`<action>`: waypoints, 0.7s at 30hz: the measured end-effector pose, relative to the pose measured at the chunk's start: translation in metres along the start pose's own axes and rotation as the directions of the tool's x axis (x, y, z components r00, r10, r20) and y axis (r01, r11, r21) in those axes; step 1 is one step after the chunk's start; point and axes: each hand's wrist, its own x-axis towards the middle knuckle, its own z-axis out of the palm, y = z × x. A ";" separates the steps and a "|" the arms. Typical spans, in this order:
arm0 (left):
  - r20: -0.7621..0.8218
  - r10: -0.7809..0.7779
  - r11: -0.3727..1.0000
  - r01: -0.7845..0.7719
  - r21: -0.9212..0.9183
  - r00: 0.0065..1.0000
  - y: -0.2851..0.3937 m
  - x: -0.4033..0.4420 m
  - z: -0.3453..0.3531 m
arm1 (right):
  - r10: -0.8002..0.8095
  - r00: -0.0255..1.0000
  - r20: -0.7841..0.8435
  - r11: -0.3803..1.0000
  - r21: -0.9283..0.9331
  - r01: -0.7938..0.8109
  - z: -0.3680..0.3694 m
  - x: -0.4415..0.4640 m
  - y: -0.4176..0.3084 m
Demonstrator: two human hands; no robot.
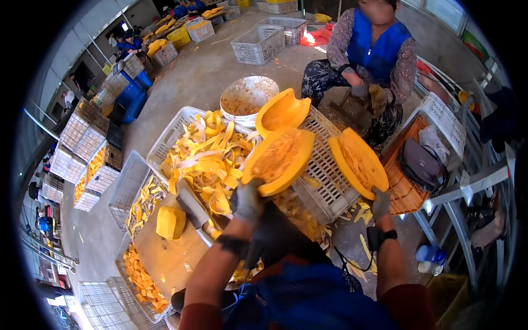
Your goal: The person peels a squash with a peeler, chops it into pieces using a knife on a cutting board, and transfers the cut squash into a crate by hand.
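Note:
My gloved left hand [248,202] grips the lower left end of a halved pumpkin [279,160], its seedy cut face turned up. In my gloved right hand [380,203] is the lower end of another pumpkin half [360,162], also showing stringy pulp and seeds. The two halves are apart, held over an upturned white crate [324,190]. A third hollow pumpkin piece [283,111] lies just behind the left half. Left of my hands, a cleaver [192,206] rests beside a peeled pumpkin block [171,222] on a wooden board [168,256].
Peelings fill a crate [206,154] beside a white bucket [247,99]. Orange cubes [144,280] lie in a crate at lower left. A person in a blue vest [377,44] sits opposite. An orange basket [406,179] and metal rails [462,220] are at right.

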 end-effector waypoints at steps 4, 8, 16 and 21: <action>0.043 -0.626 0.585 0.505 -0.635 0.779 -0.018 0.001 0.105 | -0.185 0.952 -0.243 0.642 -0.763 -0.070 0.030 -0.022 -0.054; 0.348 -0.496 0.746 0.596 -0.298 0.795 -0.024 -0.037 0.113 | -0.739 0.644 0.196 0.304 -0.756 0.579 0.078 -0.027 -0.094; 0.169 -0.389 0.821 0.424 -0.382 0.906 0.031 -0.040 -0.031 | -0.316 0.445 0.838 -0.060 -0.485 0.872 0.329 0.006 -0.039; -0.480 -0.508 0.853 0.341 -0.395 0.716 0.013 -0.130 -0.158 | -0.062 0.500 0.864 -0.485 -0.465 0.741 0.372 0.069 0.013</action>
